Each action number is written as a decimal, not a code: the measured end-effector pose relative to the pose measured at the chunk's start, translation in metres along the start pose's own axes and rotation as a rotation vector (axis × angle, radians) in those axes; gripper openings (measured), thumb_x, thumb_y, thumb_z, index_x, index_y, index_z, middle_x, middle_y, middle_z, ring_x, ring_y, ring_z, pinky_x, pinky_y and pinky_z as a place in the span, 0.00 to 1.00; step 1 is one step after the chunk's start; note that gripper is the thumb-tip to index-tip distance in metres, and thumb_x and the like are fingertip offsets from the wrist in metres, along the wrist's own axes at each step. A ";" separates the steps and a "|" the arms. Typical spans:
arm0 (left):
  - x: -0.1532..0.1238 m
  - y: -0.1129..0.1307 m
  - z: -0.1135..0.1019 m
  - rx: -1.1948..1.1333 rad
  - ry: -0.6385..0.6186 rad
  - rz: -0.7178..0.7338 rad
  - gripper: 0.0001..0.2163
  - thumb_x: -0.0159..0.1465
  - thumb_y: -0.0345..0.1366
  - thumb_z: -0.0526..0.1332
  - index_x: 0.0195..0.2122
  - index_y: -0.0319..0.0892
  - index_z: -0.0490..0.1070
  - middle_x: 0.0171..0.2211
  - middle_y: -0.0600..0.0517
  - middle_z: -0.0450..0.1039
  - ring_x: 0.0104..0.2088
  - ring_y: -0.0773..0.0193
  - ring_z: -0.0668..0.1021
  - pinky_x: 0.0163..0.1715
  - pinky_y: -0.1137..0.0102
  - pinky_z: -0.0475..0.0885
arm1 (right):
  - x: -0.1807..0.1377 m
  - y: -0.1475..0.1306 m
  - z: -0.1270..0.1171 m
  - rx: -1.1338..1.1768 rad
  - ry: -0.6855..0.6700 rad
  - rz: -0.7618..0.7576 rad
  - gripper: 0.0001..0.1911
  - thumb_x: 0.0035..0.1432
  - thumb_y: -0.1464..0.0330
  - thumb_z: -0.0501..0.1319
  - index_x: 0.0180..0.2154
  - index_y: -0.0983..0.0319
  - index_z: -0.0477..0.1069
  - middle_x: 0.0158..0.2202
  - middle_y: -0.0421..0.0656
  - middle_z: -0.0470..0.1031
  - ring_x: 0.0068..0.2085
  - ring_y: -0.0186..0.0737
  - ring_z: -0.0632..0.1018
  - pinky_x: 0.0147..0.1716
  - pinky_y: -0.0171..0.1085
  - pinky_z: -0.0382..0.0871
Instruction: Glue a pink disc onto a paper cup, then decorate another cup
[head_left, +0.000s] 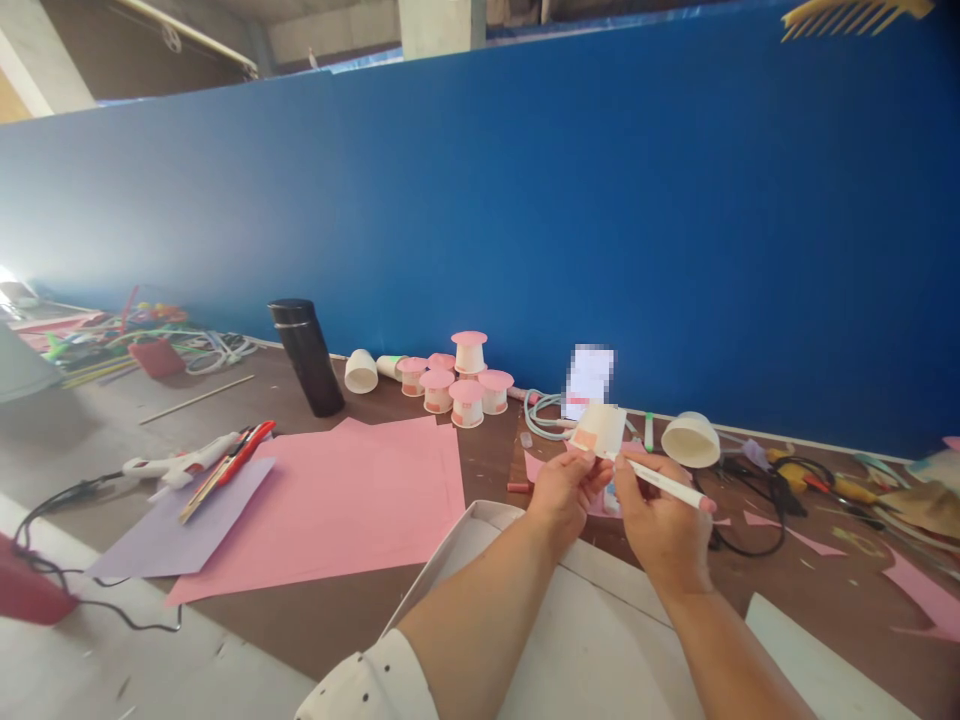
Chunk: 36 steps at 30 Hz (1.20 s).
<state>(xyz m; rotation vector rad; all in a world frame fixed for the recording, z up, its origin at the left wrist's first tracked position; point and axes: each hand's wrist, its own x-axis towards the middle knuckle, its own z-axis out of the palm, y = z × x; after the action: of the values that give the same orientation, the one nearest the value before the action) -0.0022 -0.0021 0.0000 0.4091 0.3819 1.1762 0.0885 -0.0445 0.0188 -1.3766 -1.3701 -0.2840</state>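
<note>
My left hand (pixel 564 497) pinches the lower rim of a white paper cup (pixel 609 428) that has an orange-pink patch on its side. Between the fingers of my right hand (pixel 670 525) is a white marker pen (pixel 667 481) with a pink end, its tip close to the cup's rim. Whether the tip touches the cup I cannot tell. Beyond and to the left stand several white cups topped with pink paper discs (pixel 466 402), one stacked above the others. A plain white cup (pixel 691 440) lies to the right of my hands.
A white box lid (pixel 592 640) lies beneath my forearms. Pink paper sheets (pixel 360 490), a red box cutter (pixel 229 468) and a glue gun (pixel 182 463) are to the left. Behind them stands a black flask (pixel 307 357). Cables (pixel 757 535) and paper scraps cover the right.
</note>
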 end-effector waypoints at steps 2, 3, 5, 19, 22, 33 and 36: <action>0.000 0.000 0.000 0.000 -0.003 0.004 0.12 0.47 0.34 0.72 0.27 0.34 0.71 0.27 0.49 0.73 0.31 0.70 0.76 0.38 0.75 0.70 | 0.000 0.000 0.000 -0.020 -0.010 0.011 0.08 0.55 0.62 0.60 0.32 0.61 0.73 0.30 0.43 0.77 0.31 0.38 0.77 0.30 0.34 0.69; -0.001 0.000 0.000 -0.001 -0.005 0.005 0.12 0.47 0.35 0.72 0.27 0.34 0.71 0.27 0.49 0.73 0.30 0.70 0.75 0.38 0.75 0.70 | 0.000 0.000 0.000 -0.026 -0.015 0.016 0.08 0.55 0.62 0.60 0.32 0.61 0.73 0.30 0.43 0.77 0.31 0.38 0.77 0.30 0.33 0.68; -0.001 0.000 0.000 -0.001 -0.007 0.006 0.12 0.47 0.35 0.72 0.26 0.34 0.71 0.27 0.49 0.73 0.30 0.70 0.75 0.38 0.75 0.70 | -0.001 0.000 0.001 -0.026 -0.020 0.024 0.08 0.54 0.62 0.60 0.32 0.60 0.73 0.30 0.42 0.77 0.32 0.38 0.77 0.31 0.33 0.68; 0.001 -0.002 -0.001 -0.008 0.000 0.003 0.11 0.49 0.33 0.70 0.28 0.33 0.71 0.27 0.47 0.74 0.31 0.68 0.76 0.36 0.75 0.71 | -0.001 0.003 0.002 -0.003 -0.017 0.039 0.09 0.54 0.62 0.60 0.33 0.61 0.73 0.32 0.45 0.77 0.32 0.39 0.77 0.32 0.35 0.69; 0.001 -0.001 0.000 -0.007 0.008 0.008 0.10 0.49 0.33 0.70 0.28 0.34 0.71 0.27 0.48 0.74 0.30 0.69 0.76 0.36 0.75 0.71 | -0.001 0.003 0.002 0.006 -0.024 0.032 0.10 0.55 0.62 0.60 0.33 0.62 0.73 0.33 0.45 0.77 0.32 0.39 0.77 0.33 0.36 0.69; -0.001 -0.001 0.001 0.011 0.019 0.006 0.11 0.48 0.34 0.70 0.26 0.35 0.70 0.27 0.48 0.73 0.30 0.68 0.76 0.37 0.73 0.70 | -0.001 0.003 0.003 -0.006 -0.032 0.028 0.11 0.55 0.61 0.60 0.33 0.62 0.73 0.32 0.46 0.77 0.32 0.41 0.77 0.33 0.37 0.69; 0.000 -0.001 0.000 0.018 0.011 0.004 0.12 0.48 0.35 0.71 0.26 0.35 0.70 0.27 0.48 0.73 0.31 0.68 0.76 0.37 0.73 0.69 | -0.002 0.003 0.003 -0.010 -0.033 0.033 0.11 0.55 0.61 0.60 0.33 0.62 0.73 0.32 0.46 0.77 0.33 0.41 0.77 0.33 0.36 0.69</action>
<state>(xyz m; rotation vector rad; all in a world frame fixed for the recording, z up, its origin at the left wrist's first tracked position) -0.0013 -0.0022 -0.0006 0.4194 0.4021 1.1801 0.0891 -0.0420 0.0147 -1.4164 -1.3731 -0.2478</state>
